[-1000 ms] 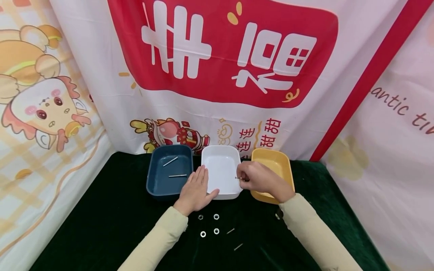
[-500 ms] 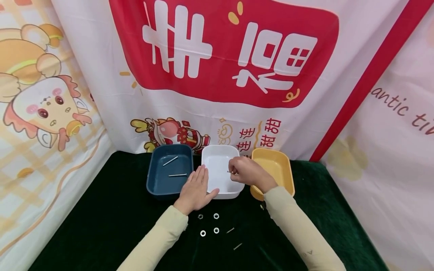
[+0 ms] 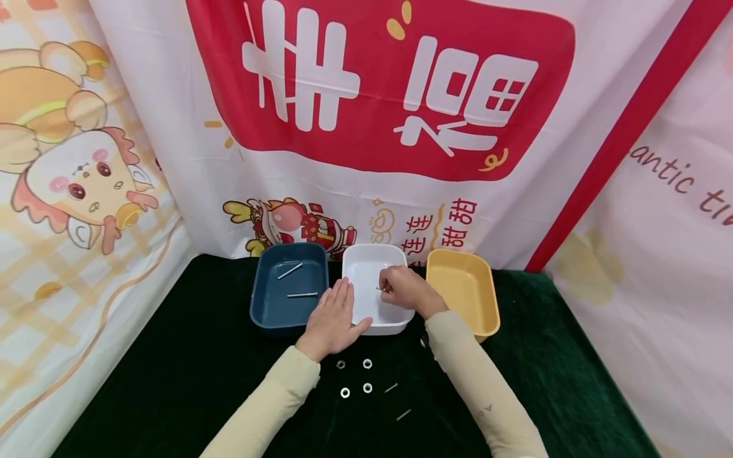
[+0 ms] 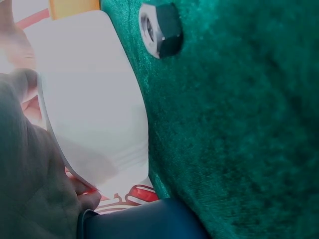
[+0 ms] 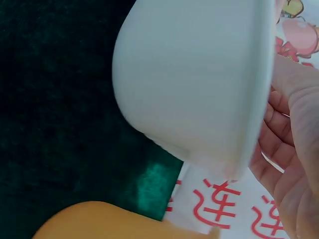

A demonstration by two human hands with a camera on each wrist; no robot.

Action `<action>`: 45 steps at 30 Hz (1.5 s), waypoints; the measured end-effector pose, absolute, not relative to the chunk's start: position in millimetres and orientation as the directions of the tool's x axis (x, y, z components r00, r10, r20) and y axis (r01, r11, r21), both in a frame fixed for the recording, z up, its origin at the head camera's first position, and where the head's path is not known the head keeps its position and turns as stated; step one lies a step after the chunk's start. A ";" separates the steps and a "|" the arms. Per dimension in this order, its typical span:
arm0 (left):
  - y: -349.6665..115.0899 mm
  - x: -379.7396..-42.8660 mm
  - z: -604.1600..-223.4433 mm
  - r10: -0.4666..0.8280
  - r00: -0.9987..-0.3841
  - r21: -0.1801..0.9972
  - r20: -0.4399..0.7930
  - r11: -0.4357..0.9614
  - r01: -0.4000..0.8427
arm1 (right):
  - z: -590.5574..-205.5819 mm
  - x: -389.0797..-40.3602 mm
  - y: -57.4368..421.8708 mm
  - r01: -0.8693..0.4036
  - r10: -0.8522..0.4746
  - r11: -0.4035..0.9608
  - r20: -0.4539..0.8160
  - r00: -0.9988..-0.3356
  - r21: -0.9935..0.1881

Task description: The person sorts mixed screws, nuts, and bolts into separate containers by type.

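My right hand (image 3: 405, 289) is over the white box (image 3: 366, 308), its fingers curled and pinching a small thin screw (image 3: 378, 289), of which only a short end shows. In the right wrist view the curled fingers (image 5: 276, 144) are beside the rim of the white box (image 5: 194, 74), and the screw is hidden. My left hand (image 3: 329, 323) rests at the left and front rim of that box with straight fingers and the thumb spread. The left wrist view shows its palm (image 4: 37, 174) along the rim of the white box (image 4: 94, 99).
A blue box (image 3: 289, 312) on the left holds two long bolts (image 3: 301, 294). On the right stands a yellow box (image 3: 466, 292). Several nuts (image 3: 368, 364) and two thin screws (image 3: 403, 415) lie on the green cloth (image 3: 172, 381) in front. A printed curtain (image 3: 378, 162) hangs behind.
My right hand has moved left with the screw, from the white box's right rim to over its inside. My left hand has stayed in place.
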State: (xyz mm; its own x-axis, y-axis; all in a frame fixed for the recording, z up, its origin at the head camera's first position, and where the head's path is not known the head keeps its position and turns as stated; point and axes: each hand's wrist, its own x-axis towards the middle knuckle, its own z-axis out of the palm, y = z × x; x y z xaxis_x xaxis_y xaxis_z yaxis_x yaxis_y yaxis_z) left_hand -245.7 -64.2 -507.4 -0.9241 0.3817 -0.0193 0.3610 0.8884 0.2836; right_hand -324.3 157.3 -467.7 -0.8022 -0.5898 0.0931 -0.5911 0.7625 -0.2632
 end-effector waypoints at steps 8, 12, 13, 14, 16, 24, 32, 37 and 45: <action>-61.0 -247.3 -507.7 0.396 -0.918 0.265 -0.020 0.888 0.377 | -464.8 -328.3 166.3 -0.522 -0.506 0.804 0.133 -0.852 -0.285; -61.1 -246.2 -505.4 0.388 -0.922 0.264 -0.018 0.891 0.370 | -455.1 -324.1 167.2 -0.557 -0.540 0.785 0.141 -0.830 -0.271; -61.6 -246.0 -504.8 0.383 -0.923 0.260 -0.021 0.894 0.365 | -452.9 -322.1 167.1 -0.571 -0.556 0.777 0.137 -0.820 -0.265; -62.1 -245.6 -504.2 0.379 -0.925 0.255 -0.023 0.897 0.361 | -451.2 -319.8 166.8 -0.584 -0.570 0.770 0.132 -0.811 -0.257; -62.9 -245.8 -503.9 0.373 -0.928 0.256 -0.019 0.899 0.356 | -446.6 -313.7 166.5 -0.603 -0.593 0.759 0.124 -0.796 -0.244; -64.0 -244.7 -504.8 0.377 -0.926 0.276 -0.017 0.892 0.357 | -420.1 -273.2 171.5 -0.695 -0.682 0.698 0.135 -0.719 -0.170; -65.5 -245.5 -503.7 0.381 -0.925 0.257 -0.006 0.894 0.366 | -395.0 -226.8 179.4 -0.779 -0.767 0.607 0.142 -0.626 -0.157; -65.7 -247.0 -504.9 0.377 -0.926 0.260 -0.013 0.896 0.361 | -394.1 -203.2 186.8 -0.806 -0.804 0.572 0.089 -0.588 -0.153; -64.5 -246.7 -504.7 0.374 -0.927 0.258 -0.028 0.899 0.355 | -406.2 -176.8 196.3 -0.822 -0.835 0.548 -0.043 -0.548 -0.157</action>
State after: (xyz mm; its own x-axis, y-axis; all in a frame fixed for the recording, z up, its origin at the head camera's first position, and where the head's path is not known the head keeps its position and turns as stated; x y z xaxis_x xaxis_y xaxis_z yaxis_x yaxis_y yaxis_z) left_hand -246.7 -64.5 -504.7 -0.9270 0.3741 -0.0276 0.3550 0.8986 0.2579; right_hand -176.8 196.3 -406.2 -0.5483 -0.8352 -0.0429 -0.8218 0.5476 -0.1574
